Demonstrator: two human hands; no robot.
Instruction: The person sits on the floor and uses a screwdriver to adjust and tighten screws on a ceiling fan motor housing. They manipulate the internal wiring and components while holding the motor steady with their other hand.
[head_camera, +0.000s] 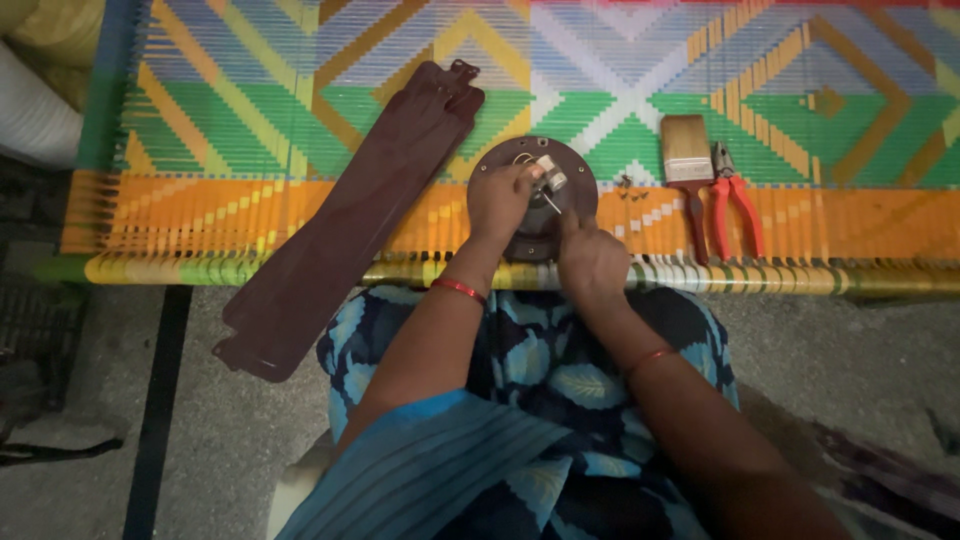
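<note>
The motor is gripped by the left hand; a thin tool is pinched in the right hand. Blades lie detached left; brush and pliers lie unused right.

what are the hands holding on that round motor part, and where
Left hand pinches a small white block by its side atop the round brown housing; right hand grips a thin tool's lower end.
</note>
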